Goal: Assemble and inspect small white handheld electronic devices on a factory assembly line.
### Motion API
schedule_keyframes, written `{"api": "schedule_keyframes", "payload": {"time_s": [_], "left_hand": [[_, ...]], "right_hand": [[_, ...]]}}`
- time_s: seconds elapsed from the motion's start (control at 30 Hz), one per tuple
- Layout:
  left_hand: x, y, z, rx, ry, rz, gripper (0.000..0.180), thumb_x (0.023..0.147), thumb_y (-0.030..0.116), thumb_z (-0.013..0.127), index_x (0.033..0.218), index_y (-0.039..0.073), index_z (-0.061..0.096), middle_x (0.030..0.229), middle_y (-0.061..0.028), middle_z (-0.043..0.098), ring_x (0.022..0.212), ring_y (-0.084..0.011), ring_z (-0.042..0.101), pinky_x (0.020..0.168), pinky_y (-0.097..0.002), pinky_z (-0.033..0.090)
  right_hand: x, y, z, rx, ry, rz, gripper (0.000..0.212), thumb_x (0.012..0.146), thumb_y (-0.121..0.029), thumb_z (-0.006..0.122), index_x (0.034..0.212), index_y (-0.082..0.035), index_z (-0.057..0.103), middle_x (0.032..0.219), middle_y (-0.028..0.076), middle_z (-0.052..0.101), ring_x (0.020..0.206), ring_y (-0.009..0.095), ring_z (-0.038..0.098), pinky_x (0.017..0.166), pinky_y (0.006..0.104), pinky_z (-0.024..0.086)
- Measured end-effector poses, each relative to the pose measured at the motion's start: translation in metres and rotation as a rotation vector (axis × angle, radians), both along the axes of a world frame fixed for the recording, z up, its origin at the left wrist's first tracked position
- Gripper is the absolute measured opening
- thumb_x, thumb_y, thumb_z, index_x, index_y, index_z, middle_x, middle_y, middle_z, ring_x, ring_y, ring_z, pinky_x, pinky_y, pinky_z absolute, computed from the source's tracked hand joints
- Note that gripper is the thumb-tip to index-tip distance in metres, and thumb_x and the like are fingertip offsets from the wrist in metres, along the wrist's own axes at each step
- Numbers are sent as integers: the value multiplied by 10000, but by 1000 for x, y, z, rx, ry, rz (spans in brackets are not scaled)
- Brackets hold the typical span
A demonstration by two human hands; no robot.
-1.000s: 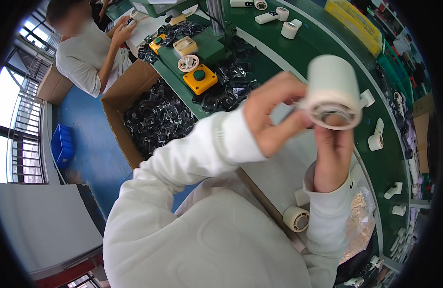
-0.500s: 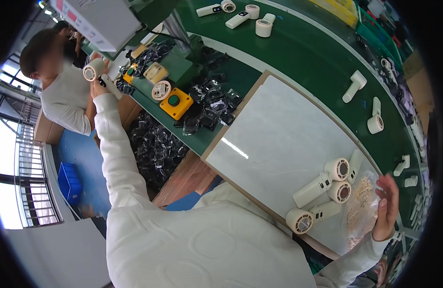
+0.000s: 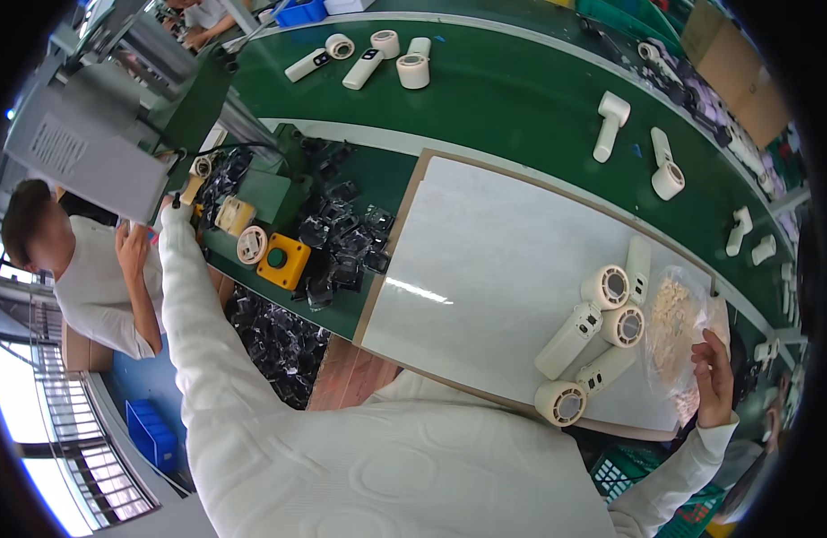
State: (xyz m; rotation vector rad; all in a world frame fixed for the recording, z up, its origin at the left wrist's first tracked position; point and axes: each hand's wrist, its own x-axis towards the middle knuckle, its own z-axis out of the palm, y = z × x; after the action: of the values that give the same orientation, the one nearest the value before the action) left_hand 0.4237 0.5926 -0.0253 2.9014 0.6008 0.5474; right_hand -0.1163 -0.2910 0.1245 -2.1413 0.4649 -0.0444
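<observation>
My left arm (image 3: pixel 187 296) stretches far out to the left, and its hand is mostly hidden behind a grey machine housing (image 3: pixel 82 148); its fingers and anything in them do not show. On the right, my right hand (image 3: pixel 715 381) hovers, fingers loosely curled and apart, holding nothing, beside a clear plastic bag (image 3: pixel 669 336) of small beige parts. Several cream handheld fans lie grouped left of the bag on a white board (image 3: pixel 485 260): one fan (image 3: pixel 570 341) points its handle down-left, another fan (image 3: pixel 561 402) has its round head at the near edge.
A yellow box with a green button (image 3: pixel 283 261) sits beside black plastic-wrapped pieces (image 3: pixel 346 238). More fans lie on the green conveyor (image 3: pixel 512 99) beyond. A co-worker (image 3: pixel 99 296) stands at the left. Below the bench is a carton of black packets (image 3: pixel 274 345); a green crate (image 3: pixel 615 471) is near right.
The view has turned left-to-right across the bench. My left hand, earlier at a handheld fan near the co-worker, has gone behind the machine housing. My right hand's fingers have curled more.
</observation>
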Motion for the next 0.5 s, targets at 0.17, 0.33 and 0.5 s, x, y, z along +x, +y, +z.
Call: {"api": "schedule_keyframes", "payload": {"time_s": [0.17,0.33,0.5], "left_hand": [[-82,-23,15,-29,-252,-259,574,806,354,719,1268,51,563,1122,-181,646,976,-374,606,872,-422,474],[-239,-198,90,-325,194,-625,566,856,197,662,1370,40,485,1264,-137,590,1108,-279,569,923,-357,452],[-280,-372,155,-588,421,-1010,585,856,150,639,1395,31,444,1367,-129,498,1213,-269,493,1024,-350,383]], "right_hand": [[-23,-44,-56,-269,24,-243,312,959,-121,537,1262,-53,569,1088,63,592,910,149,536,814,239,428],[5,-26,-78,-318,-66,-136,263,904,-90,585,1158,-26,616,1001,79,603,845,178,542,753,242,446],[57,-14,-89,-409,-266,-60,273,820,-23,597,1092,-33,622,927,80,579,762,189,516,691,265,443]]}}
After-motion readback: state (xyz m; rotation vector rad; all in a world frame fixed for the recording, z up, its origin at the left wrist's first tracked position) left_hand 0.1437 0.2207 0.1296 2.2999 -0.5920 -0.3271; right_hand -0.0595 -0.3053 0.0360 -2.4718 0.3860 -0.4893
